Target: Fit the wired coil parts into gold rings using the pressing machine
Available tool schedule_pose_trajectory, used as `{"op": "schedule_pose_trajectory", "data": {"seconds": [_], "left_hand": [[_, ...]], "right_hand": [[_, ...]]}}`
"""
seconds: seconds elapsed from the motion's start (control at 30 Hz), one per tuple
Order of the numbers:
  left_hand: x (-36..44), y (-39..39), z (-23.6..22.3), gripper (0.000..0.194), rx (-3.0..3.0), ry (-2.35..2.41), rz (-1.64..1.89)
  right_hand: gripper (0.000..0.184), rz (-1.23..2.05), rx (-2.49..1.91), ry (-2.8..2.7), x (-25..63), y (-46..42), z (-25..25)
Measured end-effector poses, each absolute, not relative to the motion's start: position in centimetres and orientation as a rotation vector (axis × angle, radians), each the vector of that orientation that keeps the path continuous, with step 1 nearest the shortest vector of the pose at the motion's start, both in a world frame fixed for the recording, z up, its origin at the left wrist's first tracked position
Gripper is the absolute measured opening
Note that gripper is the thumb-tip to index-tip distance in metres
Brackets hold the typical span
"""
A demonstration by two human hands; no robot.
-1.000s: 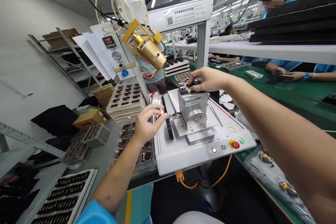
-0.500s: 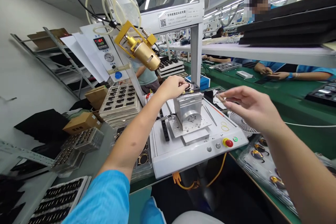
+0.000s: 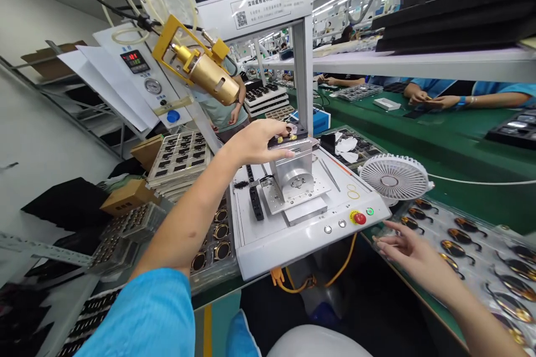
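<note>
My left hand [image 3: 262, 139] reaches to the top of a silver metal fixture [image 3: 295, 164] on the white machine's bed. Its thumb lies along the upper front face and its fingers curl over the top edge, gripping the fixture. By those fingertips sits a small round part [image 3: 292, 129], partly covered, with small yellow pieces beside it. My right hand [image 3: 412, 254] hangs at the machine's front right corner, below the green-lit button [image 3: 369, 211] and red stop button [image 3: 359, 218]. Its fingers are slightly bent and apart from the thumb; I make out nothing held.
A gold dispensing head [image 3: 213, 78] hangs above and left of the fixture. Tweezers [image 3: 330, 174] lie on the bed. At right are a white fan [image 3: 393, 177] and a tray of round coiled parts [image 3: 460, 234]. Stacked trays [image 3: 180, 159] stand left; a co-worker's hands [image 3: 435, 101] are across the bench.
My right hand has dropped from beside the fixture to the machine's front right corner, uncovering the fan. My left hand stays at the fixture, its thumb now along the front face. The view has shifted.
</note>
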State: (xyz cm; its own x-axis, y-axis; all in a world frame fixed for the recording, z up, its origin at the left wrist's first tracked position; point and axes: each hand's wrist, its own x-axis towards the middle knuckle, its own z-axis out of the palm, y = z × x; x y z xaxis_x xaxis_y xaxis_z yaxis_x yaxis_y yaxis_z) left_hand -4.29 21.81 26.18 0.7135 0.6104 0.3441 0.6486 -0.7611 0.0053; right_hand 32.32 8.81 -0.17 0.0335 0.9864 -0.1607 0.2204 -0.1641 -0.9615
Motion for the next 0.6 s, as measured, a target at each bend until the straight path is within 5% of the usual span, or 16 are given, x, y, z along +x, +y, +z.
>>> {"op": "schedule_pose_trajectory", "data": {"seconds": [0.1,0.23,0.4,0.6], "left_hand": [[-4.5,21.0,26.0,0.061,-2.79,-1.11,-0.505],[-5.5,17.0,23.2,0.064,-2.697,-1.104,-0.94],[-3.9,9.0,12.6,0.034,-2.669,-0.798,-1.723],[2.2,0.9,-0.8,0.029,-2.839,-2.182,-2.16]], "right_hand": [[0.092,1.031,-1.63,-1.583,31.7,9.4,-1.6],[0.086,0.768,-1.786,-1.878,30.1,9.6,-3.1],[0.083,0.545,-1.891,-2.009,28.7,9.4,-3.2],[0.073,0.742,-1.829,-1.937,29.5,8.2,-0.4]]}}
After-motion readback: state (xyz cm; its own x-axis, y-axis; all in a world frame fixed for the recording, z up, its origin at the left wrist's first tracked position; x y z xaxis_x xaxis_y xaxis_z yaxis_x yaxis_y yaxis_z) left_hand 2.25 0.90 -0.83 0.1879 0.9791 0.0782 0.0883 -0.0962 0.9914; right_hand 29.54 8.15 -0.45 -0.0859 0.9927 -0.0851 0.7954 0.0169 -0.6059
